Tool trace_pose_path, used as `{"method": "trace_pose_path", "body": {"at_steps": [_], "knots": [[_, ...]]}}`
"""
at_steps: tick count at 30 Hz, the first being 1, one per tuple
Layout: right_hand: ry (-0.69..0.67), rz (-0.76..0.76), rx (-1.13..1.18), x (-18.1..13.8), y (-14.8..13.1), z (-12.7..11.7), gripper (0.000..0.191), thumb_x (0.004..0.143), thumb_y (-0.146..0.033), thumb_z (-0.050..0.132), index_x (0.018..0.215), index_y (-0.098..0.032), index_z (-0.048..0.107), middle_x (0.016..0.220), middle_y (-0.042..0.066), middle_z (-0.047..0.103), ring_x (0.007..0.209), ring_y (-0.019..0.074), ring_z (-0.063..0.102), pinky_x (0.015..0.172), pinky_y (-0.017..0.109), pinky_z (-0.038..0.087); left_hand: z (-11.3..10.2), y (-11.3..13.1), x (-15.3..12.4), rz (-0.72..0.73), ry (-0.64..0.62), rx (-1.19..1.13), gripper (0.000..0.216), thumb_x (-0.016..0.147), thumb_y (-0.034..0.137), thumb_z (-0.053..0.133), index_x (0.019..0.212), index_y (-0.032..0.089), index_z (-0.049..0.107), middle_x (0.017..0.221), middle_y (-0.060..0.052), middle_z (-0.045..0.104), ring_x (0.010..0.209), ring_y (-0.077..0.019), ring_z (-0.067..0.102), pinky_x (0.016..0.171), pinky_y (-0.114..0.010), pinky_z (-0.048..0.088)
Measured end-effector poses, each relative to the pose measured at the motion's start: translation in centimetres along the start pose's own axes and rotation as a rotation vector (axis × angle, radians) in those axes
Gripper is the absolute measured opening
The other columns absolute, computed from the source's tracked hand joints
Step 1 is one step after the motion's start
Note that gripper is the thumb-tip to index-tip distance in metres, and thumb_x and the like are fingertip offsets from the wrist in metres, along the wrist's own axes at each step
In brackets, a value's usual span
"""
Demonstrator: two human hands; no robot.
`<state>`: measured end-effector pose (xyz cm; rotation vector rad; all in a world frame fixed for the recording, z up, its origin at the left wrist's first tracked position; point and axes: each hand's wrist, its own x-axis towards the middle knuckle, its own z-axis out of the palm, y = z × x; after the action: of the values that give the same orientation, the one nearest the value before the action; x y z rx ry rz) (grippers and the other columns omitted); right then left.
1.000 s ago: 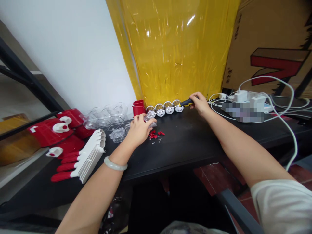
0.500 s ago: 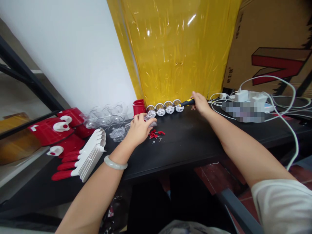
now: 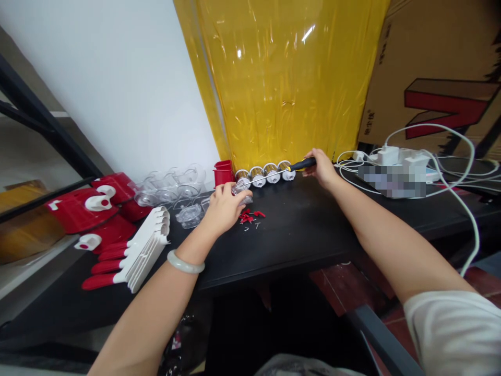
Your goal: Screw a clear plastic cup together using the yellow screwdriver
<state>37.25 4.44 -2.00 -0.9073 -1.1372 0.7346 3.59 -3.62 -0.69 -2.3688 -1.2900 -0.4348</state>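
Note:
My left hand (image 3: 225,206) is closed around a clear plastic part (image 3: 246,197) held just above the black table (image 3: 297,224). In my right hand (image 3: 321,168) is the handle of a screwdriver (image 3: 301,164), black with yellow marks. Its long shaft slants down to the left, and the tip reaches the clear part; my fingers hide how they meet. Small red pieces (image 3: 246,215) and a few tiny metal screws (image 3: 257,225) lie on the table just below my left hand. Behind the shaft, several white-ended metallic cylinders (image 3: 271,174) stand in a row.
A red container (image 3: 223,172) stands behind my left hand. To the left are clear plastic parts (image 3: 190,215), clear cups (image 3: 172,185), white parts with red handles (image 3: 144,256) and red housings (image 3: 82,211). White cables (image 3: 472,209) and chargers (image 3: 387,155) lie at the right.
My right hand's fingers have shifted their grip on the screwdriver handle. The left hand and clear part have stayed almost still.

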Motion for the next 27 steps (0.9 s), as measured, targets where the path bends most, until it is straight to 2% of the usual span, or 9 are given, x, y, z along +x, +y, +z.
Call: {"method": "trace_pose_path", "body": {"at_steps": [2,4,7,10,13,17,19,23,27], "knots": [[0.053,-0.054,-0.166,0.2,0.3,-0.1,0.045,0.081,-0.066,0.062,0.074,-0.024,0.047,0.055,-0.004,0.043,0.041,0.0126,0.045,0.039,0.027,0.039,-0.1,0.0,0.0,-0.004,-0.003,-0.004,0.039,0.095,0.029,0.059,0.134,0.036,0.061,0.137,-0.014,0.044,0.125,-0.0363,0.041,0.098,-0.055,0.047],[0.093,-0.100,-0.249,0.3,0.4,-0.2,0.040,0.080,-0.059,0.066,0.070,-0.024,0.048,0.051,-0.005,0.039,0.039,0.0116,0.040,0.037,0.025,0.035,-0.1,0.1,0.0,-0.004,-0.006,-0.004,0.039,0.095,0.029,0.059,0.134,0.036,0.061,0.137,-0.014,0.044,0.125,-0.0359,0.041,0.098,-0.056,0.047],[0.104,-0.105,-0.123,0.1,-0.1,0.0,0.022,0.073,-0.041,0.067,0.077,-0.025,0.051,0.060,-0.005,0.047,0.043,0.0108,0.041,0.038,0.024,0.037,0.0,0.0,0.0,-0.001,-0.003,0.002,0.039,0.095,0.028,0.058,0.133,0.036,0.061,0.137,-0.014,0.044,0.125,-0.0357,0.041,0.098,-0.055,0.047],[0.004,-0.082,0.088,-0.2,-0.7,0.1,0.024,0.068,-0.035,0.063,0.087,-0.027,0.050,0.073,-0.004,0.053,0.051,0.0119,0.050,0.043,0.025,0.044,0.1,-0.1,0.0,0.001,0.005,0.008,0.039,0.095,0.029,0.059,0.134,0.036,0.060,0.136,-0.013,0.044,0.124,-0.0354,0.042,0.098,-0.054,0.047],[-0.050,-0.081,0.110,-0.2,-0.6,0.0,0.026,0.072,-0.043,0.062,0.087,-0.026,0.049,0.075,-0.003,0.053,0.054,0.0134,0.053,0.045,0.026,0.047,0.2,-0.1,0.0,-0.001,0.004,0.011,0.039,0.095,0.030,0.059,0.134,0.036,0.060,0.136,-0.013,0.044,0.124,-0.0351,0.042,0.097,-0.054,0.047],[0.059,-0.105,-0.128,0.3,0.3,-0.5,0.041,0.082,-0.062,0.059,0.074,-0.024,0.047,0.057,-0.004,0.041,0.043,0.0118,0.042,0.037,0.025,0.035,0.1,-0.1,0.0,0.005,0.004,0.014,0.039,0.095,0.029,0.059,0.134,0.036,0.060,0.137,-0.013,0.044,0.124,-0.0355,0.042,0.098,-0.055,0.047],[0.100,-0.109,-0.201,0.5,0.5,-0.5,0.040,0.081,-0.059,0.064,0.069,-0.024,0.047,0.053,-0.004,0.038,0.042,0.0108,0.038,0.036,0.024,0.031,0.1,0.0,0.0,0.004,0.002,0.014,0.040,0.095,0.029,0.059,0.134,0.036,0.060,0.137,-0.014,0.044,0.125,-0.0357,0.042,0.098,-0.055,0.047],[0.103,-0.060,0.028,0.2,0.1,0.0,0.022,0.070,-0.037,0.068,0.080,-0.025,0.052,0.067,-0.003,0.048,0.051,0.0114,0.045,0.040,0.023,0.039,0.0,0.0,0.0,-0.001,0.001,0.008,0.040,0.095,0.029,0.059,0.134,0.036,0.061,0.137,-0.014,0.044,0.125,-0.0362,0.042,0.097,-0.055,0.047],[-0.011,-0.037,0.277,-0.3,-0.6,0.5,0.028,0.064,-0.035,0.066,0.086,-0.026,0.051,0.079,-0.002,0.053,0.067,0.0136,0.056,0.051,0.025,0.052,0.1,0.0,0.0,0.000,0.008,0.012,0.039,0.095,0.029,0.059,0.134,0.036,0.061,0.137,-0.014,0.044,0.124,-0.0358,0.042,0.097,-0.055,0.048]]}}
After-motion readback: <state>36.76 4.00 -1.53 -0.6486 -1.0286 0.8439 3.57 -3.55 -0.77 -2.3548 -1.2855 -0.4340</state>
